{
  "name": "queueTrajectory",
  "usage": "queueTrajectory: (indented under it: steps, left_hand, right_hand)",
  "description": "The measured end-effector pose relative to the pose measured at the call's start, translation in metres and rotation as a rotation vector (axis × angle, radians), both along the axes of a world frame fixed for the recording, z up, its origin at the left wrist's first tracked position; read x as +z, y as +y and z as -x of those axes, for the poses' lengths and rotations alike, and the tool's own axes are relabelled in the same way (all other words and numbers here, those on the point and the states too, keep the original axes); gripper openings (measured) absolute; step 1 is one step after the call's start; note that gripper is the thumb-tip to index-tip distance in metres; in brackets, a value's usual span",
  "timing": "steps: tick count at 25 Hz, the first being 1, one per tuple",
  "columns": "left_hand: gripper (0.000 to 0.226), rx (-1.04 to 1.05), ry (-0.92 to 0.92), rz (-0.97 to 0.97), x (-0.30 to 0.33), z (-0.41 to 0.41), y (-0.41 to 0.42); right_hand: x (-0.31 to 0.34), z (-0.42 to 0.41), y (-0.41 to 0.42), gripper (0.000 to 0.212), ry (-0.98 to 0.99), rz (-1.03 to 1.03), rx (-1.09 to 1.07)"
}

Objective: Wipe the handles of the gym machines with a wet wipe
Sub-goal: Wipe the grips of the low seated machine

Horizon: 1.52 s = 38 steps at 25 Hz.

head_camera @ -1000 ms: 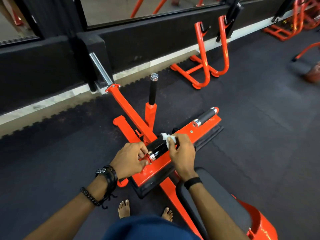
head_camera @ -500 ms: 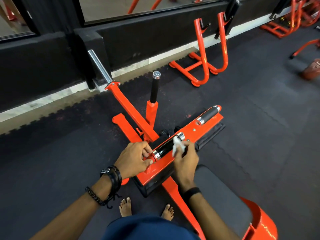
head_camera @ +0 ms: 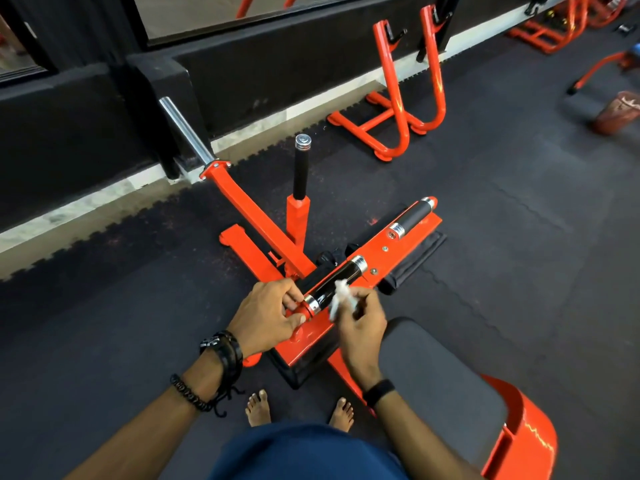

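Observation:
An orange row machine (head_camera: 408, 244) lies low on the floor in front of me. Its near black handle (head_camera: 334, 284) has chrome collars at both ends. My left hand (head_camera: 266, 317) pinches the orange end cap of that handle between thumb and fingers. My right hand (head_camera: 362, 322) holds a crumpled white wet wipe (head_camera: 341, 297) just beside the handle's near end, a little off its surface. A second black handle (head_camera: 414, 216) sits farther right on the same bar. An upright black handle (head_camera: 300, 168) stands behind.
A chrome bar sleeve (head_camera: 187, 129) slants up toward the black wall. An orange rack (head_camera: 401, 98) stands at the back. The grey seat pad (head_camera: 440, 386) is at my right, my bare feet (head_camera: 258, 408) below. More orange frames (head_camera: 554, 29) fill the far right corner.
My right hand slid the wipe from the handle's far collar back toward its near end and lifted slightly off it. My left hand kept its grip on the end cap.

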State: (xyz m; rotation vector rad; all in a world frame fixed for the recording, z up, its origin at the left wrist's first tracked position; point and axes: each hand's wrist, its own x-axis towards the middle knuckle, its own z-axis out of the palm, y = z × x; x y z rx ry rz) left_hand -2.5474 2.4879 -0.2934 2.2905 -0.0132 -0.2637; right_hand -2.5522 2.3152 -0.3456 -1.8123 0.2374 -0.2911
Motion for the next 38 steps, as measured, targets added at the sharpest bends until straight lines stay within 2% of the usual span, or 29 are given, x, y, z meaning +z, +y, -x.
queueTrajectory:
  steps: [2,4,8,10,14,16,18,21,23,25,27,30,33,35,38]
  left_hand:
    - [0.023,-0.015,0.003,-0.008,-0.001,-0.001,0.001]
    - [0.024,-0.022,0.006,0.002,-0.003,-0.002,0.003]
    - [0.021,-0.011,-0.017,0.011,-0.004,-0.004,0.003]
    - [0.020,-0.019,-0.028,0.001,-0.004,-0.004,0.003]
    - [0.023,-0.049,-0.014,-0.019,-0.002,-0.006,0.004]
    - [0.023,-0.066,-0.013,-0.025,-0.001,-0.007,0.004]
    - [0.023,-0.071,-0.012,-0.024,-0.001,-0.008,0.005]
    - [0.023,-0.074,-0.014,-0.013,-0.002,-0.009,0.006]
    - [0.023,-0.077,-0.014,0.000,-0.001,-0.009,0.006]
    - [0.022,-0.085,-0.005,0.002,0.002,-0.009,0.005]
    - [0.022,-0.089,0.004,-0.004,0.003,-0.010,0.005]
    - [0.023,-0.076,0.019,0.005,0.003,-0.010,0.006]
    - [0.023,-0.069,0.029,0.014,0.002,-0.011,0.006]
    - [0.024,-0.056,0.028,0.024,0.002,-0.011,0.006]
    - [0.024,-0.058,0.033,0.024,0.001,-0.012,0.007]
  right_hand:
    - [0.000,-0.033,-0.014,0.012,0.072,-0.020,-0.204]
    - [-0.005,-0.041,-0.018,0.010,0.088,-0.015,-0.256]
    - [-0.011,0.018,0.017,0.005,0.218,-0.192,0.027]
    - [-0.008,0.023,0.024,0.006,0.272,-0.285,0.078]
    - [0.003,-0.045,-0.001,0.017,0.359,-0.528,-0.276]
    - [0.008,-0.058,-0.010,0.028,0.414,-0.647,-0.349]
    - [0.011,-0.038,0.000,0.031,0.487,-0.679,-0.234]
    - [0.010,0.005,0.019,0.026,0.611,-0.850,0.023]
    - [0.007,-0.005,0.014,0.029,0.591,-0.860,-0.010]
    - [0.006,-0.036,-0.003,0.032,0.530,-0.856,-0.157]
    - [0.004,-0.057,-0.015,0.034,0.496,-0.933,-0.215]
    - [-0.003,-0.035,-0.003,0.038,0.586,-0.924,0.013]
    - [-0.011,-0.011,0.013,0.025,0.636,-0.967,0.225]
    - [-0.011,-0.030,0.008,0.033,0.576,-0.971,0.197]
    - [-0.009,-0.061,-0.009,0.033,0.479,-1.012,0.122]
